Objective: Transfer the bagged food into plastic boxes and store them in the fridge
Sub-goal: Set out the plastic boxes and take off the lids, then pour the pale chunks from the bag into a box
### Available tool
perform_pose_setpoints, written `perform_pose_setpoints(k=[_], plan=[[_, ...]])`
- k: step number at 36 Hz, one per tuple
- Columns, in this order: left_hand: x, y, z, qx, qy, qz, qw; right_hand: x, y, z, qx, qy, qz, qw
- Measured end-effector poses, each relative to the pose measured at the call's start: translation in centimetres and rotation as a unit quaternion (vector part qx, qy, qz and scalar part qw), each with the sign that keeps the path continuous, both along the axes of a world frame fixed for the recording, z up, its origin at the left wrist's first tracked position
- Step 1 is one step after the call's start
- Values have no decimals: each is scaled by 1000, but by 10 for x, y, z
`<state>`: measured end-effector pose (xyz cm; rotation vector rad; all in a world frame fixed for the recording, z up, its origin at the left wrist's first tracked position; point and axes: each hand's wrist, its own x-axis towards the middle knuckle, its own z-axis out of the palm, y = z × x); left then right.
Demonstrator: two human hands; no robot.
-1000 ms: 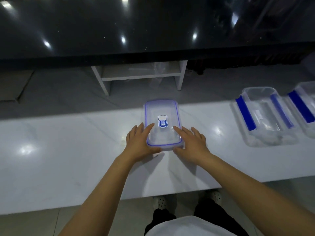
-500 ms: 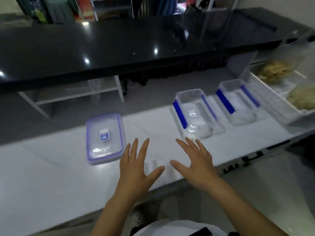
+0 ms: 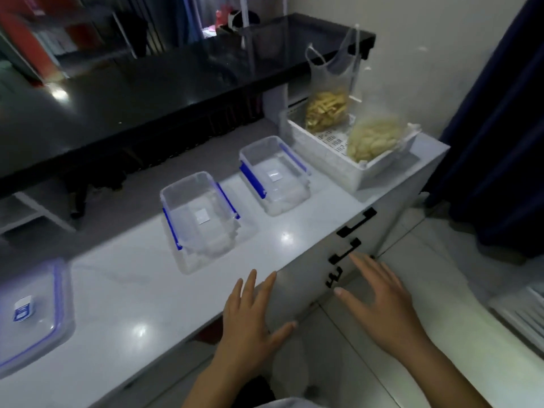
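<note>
Hovering spread and empty at the white worktop's (image 3: 141, 293) near edge, the left hand (image 3: 250, 325) and right hand (image 3: 379, 301) held nothing. Two thin clear bags, one of yellow strips (image 3: 326, 108) and one of pale lumps (image 3: 372, 138), sat in a white basket (image 3: 338, 169) at the far right, probably light, floppy and slippery, best gathered at the neck. Two lidless boxes (image 3: 200, 213) of rigid clear plastic with blue clips stood between; a lidded box (image 3: 32, 313) lay far left.

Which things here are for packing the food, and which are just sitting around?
For the job: two open boxes, lidded box, bag of yellow strips, bag of pale pieces, white basket.
Just there: black counter, drawer handles, blue curtain.
</note>
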<state>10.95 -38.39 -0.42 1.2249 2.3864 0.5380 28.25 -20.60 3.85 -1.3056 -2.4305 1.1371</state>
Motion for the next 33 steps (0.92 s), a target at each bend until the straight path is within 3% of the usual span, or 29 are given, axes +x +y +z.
perform_pose_setpoints(k=[11, 17, 24, 33], plan=[[5, 118, 17, 0, 20, -95, 995, 29, 90, 0, -15, 52, -85, 995], [-32, 228, 46, 130, -9, -90, 987, 28, 177, 6, 5, 61, -116, 991], [-95, 368, 92, 273, -36, 15, 961, 1, 301, 46, -104, 195, -188, 957], [-119, 507, 131, 301, 3, -12, 954, -65, 432, 94, -116, 263, -179, 941]])
